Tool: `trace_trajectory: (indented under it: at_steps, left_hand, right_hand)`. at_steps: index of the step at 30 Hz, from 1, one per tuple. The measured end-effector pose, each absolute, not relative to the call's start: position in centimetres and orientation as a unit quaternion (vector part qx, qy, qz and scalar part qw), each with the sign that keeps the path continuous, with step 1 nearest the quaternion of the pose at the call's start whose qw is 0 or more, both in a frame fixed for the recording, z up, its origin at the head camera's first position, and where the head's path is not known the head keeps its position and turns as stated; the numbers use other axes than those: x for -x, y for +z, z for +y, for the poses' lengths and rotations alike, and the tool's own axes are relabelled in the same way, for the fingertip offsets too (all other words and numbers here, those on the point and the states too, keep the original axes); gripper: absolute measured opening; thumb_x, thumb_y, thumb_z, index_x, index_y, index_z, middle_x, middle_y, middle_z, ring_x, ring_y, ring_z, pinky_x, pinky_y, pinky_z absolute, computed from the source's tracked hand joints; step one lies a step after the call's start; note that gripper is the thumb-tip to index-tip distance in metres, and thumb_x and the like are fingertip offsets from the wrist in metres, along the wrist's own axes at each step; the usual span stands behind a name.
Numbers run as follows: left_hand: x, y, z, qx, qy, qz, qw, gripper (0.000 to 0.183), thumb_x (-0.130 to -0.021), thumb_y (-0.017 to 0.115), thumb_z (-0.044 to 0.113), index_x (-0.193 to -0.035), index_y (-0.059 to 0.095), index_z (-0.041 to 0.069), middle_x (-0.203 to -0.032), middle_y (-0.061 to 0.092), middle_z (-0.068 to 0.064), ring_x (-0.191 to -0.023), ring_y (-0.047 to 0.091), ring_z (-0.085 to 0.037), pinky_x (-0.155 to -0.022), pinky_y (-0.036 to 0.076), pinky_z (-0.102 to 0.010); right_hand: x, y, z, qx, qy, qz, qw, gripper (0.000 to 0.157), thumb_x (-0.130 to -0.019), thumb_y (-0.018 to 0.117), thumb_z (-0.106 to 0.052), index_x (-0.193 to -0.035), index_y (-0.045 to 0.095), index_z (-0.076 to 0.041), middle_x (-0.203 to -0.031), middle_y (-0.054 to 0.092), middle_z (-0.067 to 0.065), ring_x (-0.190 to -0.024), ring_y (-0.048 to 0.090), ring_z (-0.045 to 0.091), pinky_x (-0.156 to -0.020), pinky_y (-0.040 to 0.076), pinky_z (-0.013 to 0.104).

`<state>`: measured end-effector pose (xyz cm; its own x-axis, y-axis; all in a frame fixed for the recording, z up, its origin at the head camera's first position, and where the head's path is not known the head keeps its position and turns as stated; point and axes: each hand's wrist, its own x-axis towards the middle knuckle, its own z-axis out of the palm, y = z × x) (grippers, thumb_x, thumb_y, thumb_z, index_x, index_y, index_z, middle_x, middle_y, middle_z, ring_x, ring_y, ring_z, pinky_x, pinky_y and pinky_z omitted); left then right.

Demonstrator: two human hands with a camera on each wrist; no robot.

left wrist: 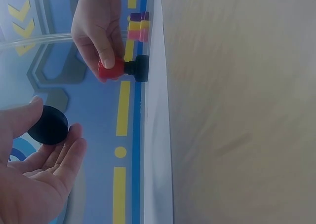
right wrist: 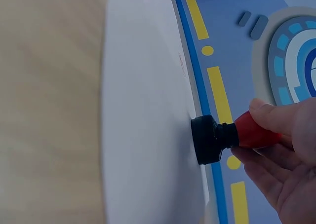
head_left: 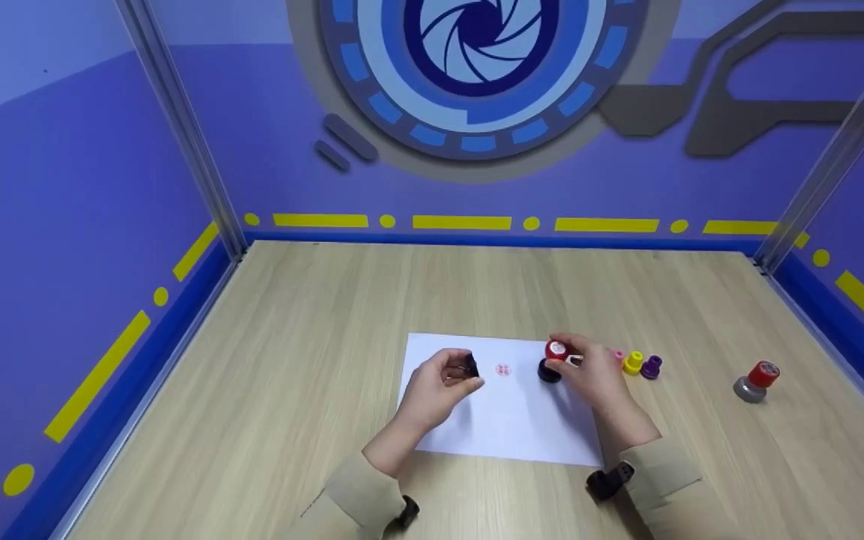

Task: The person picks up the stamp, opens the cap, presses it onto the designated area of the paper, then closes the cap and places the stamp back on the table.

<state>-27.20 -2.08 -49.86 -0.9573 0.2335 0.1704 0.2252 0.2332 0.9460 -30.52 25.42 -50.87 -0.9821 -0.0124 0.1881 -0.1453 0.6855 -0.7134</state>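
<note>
My right hand (head_left: pixel 598 379) grips the red knob of a stamp (right wrist: pixel 207 139) with a black base. The stamp stands upright, its base right at the surface of the white paper (head_left: pixel 511 427), near the paper's right side. In the left wrist view, a round black cap (left wrist: pixel 49 125) sits between the thumb and fingers of my left hand (head_left: pixel 428 394), raised above the paper's left part. Between the two hands, a small red stamped mark (head_left: pixel 503 370) shows on the paper.
Right of the paper, pink, yellow (head_left: pixel 633 363) and purple (head_left: pixel 651 367) small stamps stand in a row, the pink one partly hidden by my right hand. Farther right is another red-knobbed stamp (head_left: pixel 758 381) with a grey base. Panel walls enclose the wooden table (head_left: pixel 312 330).
</note>
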Motion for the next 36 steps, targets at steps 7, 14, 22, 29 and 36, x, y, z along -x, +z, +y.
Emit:
trace_trajectory:
  at_steps: [7, 14, 22, 29, 36]
  left_hand:
    - [27.16, -49.81, -2.11, -0.146, 0.598, 0.788, 0.002, 0.044, -0.091, 0.079, 0.013, -0.128, 0.063, -0.002, -0.117, 0.07, -0.016, -0.11, 0.069, -0.027, -0.094, 0.06, -0.029]
    - [26.97, -49.78, -2.18, -0.144, 0.599, 0.788, -0.001, 0.044, -0.091, 0.08, 0.013, -0.128, 0.063, -0.003, -0.116, 0.071, -0.015, -0.109, 0.07, -0.026, -0.093, 0.061, -0.03]
    - [26.96, -50.02, -2.23, -0.14, 0.59, 0.795, -0.002, 0.043, -0.09, 0.08, 0.015, -0.127, 0.064, -0.002, -0.116, 0.071, -0.015, -0.109, 0.069, -0.026, -0.094, 0.061, -0.033]
    - [27.13, -49.85, -2.15, -0.141, 0.593, 0.793, -0.001, 0.043, -0.09, 0.08, 0.014, -0.126, 0.064, -0.002, -0.115, 0.071, -0.015, -0.108, 0.069, -0.026, -0.093, 0.061, -0.032]
    - [27.08, -49.75, -2.25, -0.137, 0.588, 0.797, -0.001, 0.044, -0.09, 0.08, 0.015, -0.127, 0.064, -0.002, -0.116, 0.071, -0.015, -0.108, 0.07, -0.026, -0.092, 0.061, -0.032]
  right_hand:
    - [30.46, -50.77, 25.23, -0.04, 0.347, -0.933, 0.082, 0.045, -0.093, 0.077, -0.011, -0.135, 0.066, -0.003, -0.133, 0.067, 0.026, -0.117, 0.067, 0.042, -0.102, 0.055, 0.055]
    - [30.42, -50.89, 24.93, -0.032, 0.343, -0.935, 0.083, 0.047, -0.091, 0.078, -0.01, -0.135, 0.066, -0.002, -0.133, 0.067, 0.027, -0.118, 0.067, 0.042, -0.102, 0.055, 0.055]
    - [30.34, -50.92, 24.8, -0.029, 0.342, -0.936, 0.073, 0.049, -0.093, 0.076, -0.01, -0.139, 0.063, -0.002, -0.137, 0.064, 0.026, -0.122, 0.065, 0.042, -0.103, 0.055, 0.055]
    - [30.28, -50.57, 24.86, -0.028, 0.339, -0.938, 0.067, 0.05, -0.094, 0.075, -0.01, -0.141, 0.061, -0.001, -0.139, 0.062, 0.027, -0.124, 0.064, 0.042, -0.104, 0.054, 0.055]
    - [30.34, -50.54, 24.77, -0.025, 0.34, -0.938, 0.059, 0.05, -0.095, 0.074, -0.012, -0.142, 0.06, -0.001, -0.141, 0.062, 0.027, -0.124, 0.064, 0.041, -0.105, 0.053, 0.055]
